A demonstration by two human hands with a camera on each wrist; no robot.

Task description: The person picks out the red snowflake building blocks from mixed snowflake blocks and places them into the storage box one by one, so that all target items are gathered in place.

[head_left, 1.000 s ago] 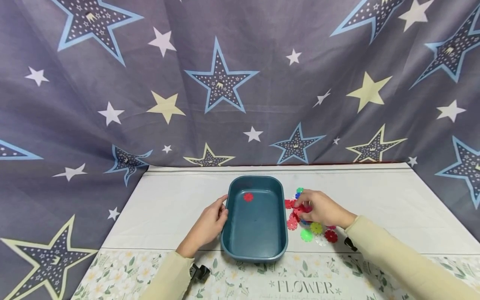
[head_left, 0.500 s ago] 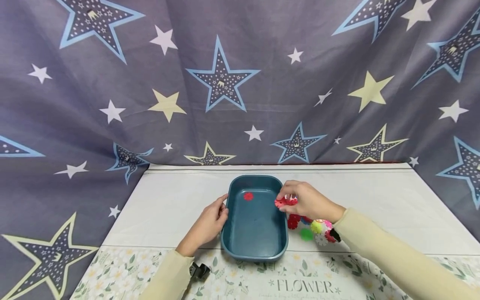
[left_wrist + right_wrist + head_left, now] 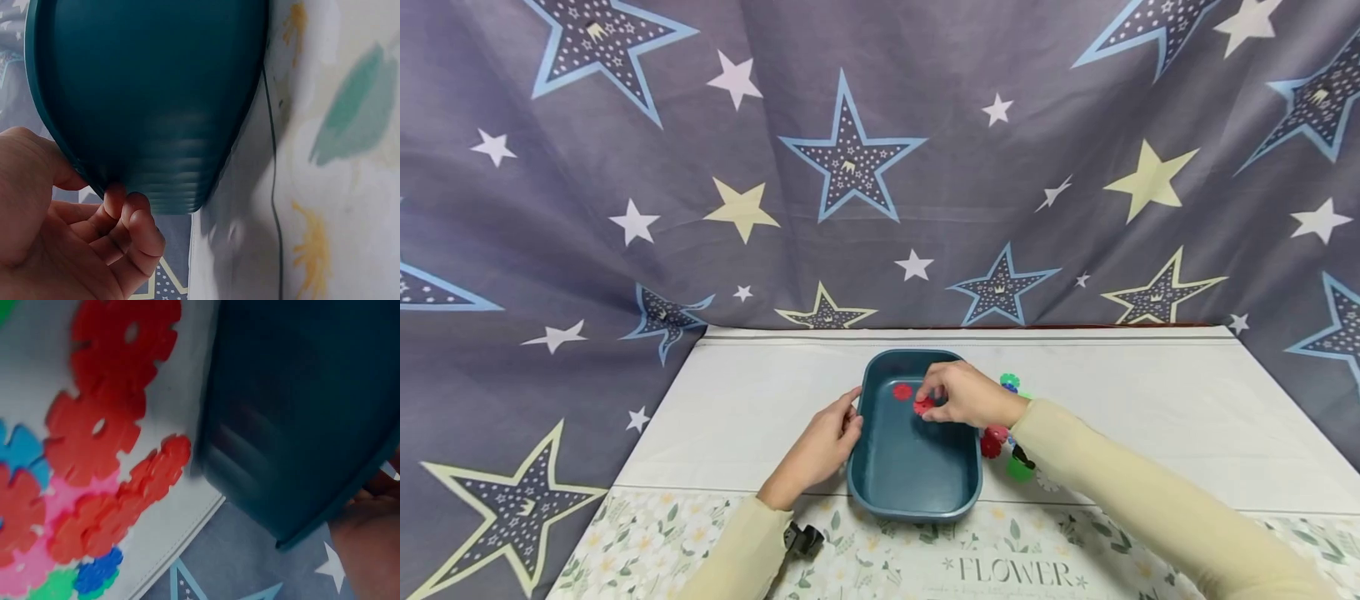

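A teal plastic bin stands on the table, its long side pointing away from me. My left hand grips its left rim; in the left wrist view the thumb and curled fingers meet at the edge. Over the inside of the bin, my right hand pinches a red flower-shaped plastic disc. Another red disc lies inside toward the far end. Right of the bin is a loose pile of such discs, partly hidden by the right forearm; the right wrist view shows several red ones overlapping.
Green, blue and pink discs also lie in the pile. A white cloth with a floral front band covers the table. Behind hangs a grey star-print curtain.
My right hand has left the pile with a red disc and moved left, past the bin's right rim, to above its inside. The left hand stays on the rim.
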